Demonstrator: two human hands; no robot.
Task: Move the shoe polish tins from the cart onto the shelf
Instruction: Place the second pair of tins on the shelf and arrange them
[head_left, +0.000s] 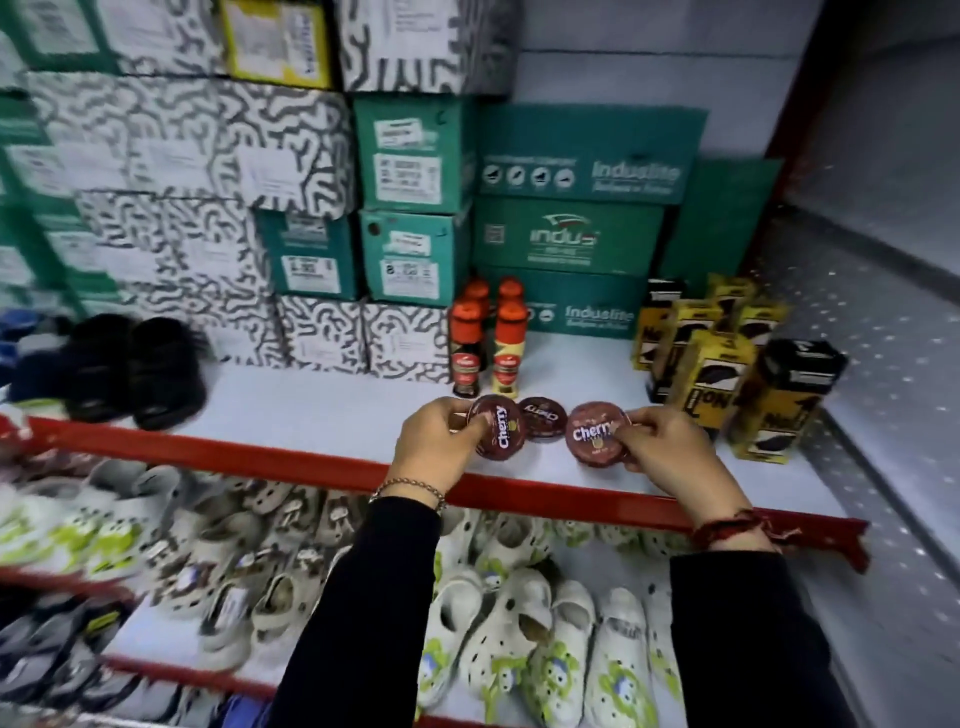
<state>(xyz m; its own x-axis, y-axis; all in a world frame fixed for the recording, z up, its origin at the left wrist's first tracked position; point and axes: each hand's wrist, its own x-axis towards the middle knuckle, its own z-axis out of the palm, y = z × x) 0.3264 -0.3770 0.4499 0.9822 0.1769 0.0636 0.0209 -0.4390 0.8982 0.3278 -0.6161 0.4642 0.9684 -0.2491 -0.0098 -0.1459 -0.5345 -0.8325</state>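
Note:
Three round dark-red shoe polish tins marked "Cherry" are at the front of the white shelf, just behind its red front edge. My left hand grips the left tin, which is tilted up on its edge. My right hand grips the right tin, also tilted toward me. Between them the middle tin lies on the shelf, free of both hands. The cart is not in view.
Several red-capped polish bottles stand right behind the tins. Yellow-and-black boxes crowd the shelf's right end. Stacked shoe boxes fill the back; black shoes sit at left. White clogs fill the lower shelf.

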